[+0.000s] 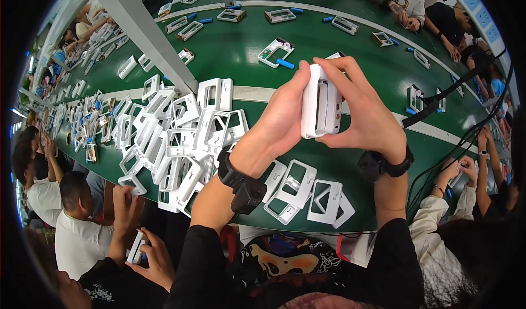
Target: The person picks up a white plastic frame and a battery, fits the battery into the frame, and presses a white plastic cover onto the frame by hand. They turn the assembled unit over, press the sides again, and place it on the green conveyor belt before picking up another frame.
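The heap of white frames [181, 150] lies on the green table [235, 51]; to its right, both hands hold one white casing [314, 109] raised above the tabletop. The left hand [282, 111] lies along the casing's left side, thumb near the far end, its other fingers hidden. The right hand [375, 109] is spread wide, fingertips at the far end and thumb at the near end. Loose white frames [298, 194] overlap right of the heap, toward the person. Beyond the heap, also rightward, a blue cylinder [285, 63] sits beside an opened casing [265, 56]. A metal post [148, 35] rises just behind the heap.
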`<state>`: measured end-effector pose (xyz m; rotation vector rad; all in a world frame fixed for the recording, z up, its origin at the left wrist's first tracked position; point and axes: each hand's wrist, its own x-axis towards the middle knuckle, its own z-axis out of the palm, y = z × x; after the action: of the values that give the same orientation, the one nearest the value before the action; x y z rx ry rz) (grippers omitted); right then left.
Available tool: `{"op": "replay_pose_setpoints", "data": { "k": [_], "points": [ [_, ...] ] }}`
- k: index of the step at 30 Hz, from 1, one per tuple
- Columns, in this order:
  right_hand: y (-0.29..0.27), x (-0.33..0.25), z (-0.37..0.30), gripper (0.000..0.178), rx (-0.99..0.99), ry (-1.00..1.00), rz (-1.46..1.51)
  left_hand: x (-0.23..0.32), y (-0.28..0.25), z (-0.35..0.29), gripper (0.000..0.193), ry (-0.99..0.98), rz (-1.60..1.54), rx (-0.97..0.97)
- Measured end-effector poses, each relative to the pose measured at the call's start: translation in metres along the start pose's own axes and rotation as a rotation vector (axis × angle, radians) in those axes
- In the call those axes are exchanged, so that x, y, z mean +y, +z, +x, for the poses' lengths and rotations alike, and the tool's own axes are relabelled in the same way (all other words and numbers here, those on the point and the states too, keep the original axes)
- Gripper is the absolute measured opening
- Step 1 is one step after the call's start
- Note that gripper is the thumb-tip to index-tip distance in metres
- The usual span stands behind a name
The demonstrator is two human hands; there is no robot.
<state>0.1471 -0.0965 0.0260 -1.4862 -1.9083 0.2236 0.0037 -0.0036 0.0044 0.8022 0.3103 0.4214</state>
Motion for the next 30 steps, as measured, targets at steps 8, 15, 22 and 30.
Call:
{"op": "replay_pose_setpoints", "data": {
  "k": [8,15,22,30],
  "points": [
    [-0.004,0.004,0.001,0.099,0.032,-0.031,0.012,0.005,0.002,-0.001,0.056,0.041,0.017,-0.034],
    [-0.009,0.007,0.000,0.099,0.095,-0.079,0.045,-0.004,-0.004,0.005,0.063,0.069,0.028,-0.019],
    [-0.017,0.009,0.000,0.102,0.136,-0.085,0.160,-0.003,-0.006,0.008,0.053,0.068,-0.062,-0.083],
    [-0.017,0.020,-0.002,0.108,0.159,-0.129,0.367,0.001,-0.001,0.004,0.047,0.164,0.014,-0.001]
  ]
}}
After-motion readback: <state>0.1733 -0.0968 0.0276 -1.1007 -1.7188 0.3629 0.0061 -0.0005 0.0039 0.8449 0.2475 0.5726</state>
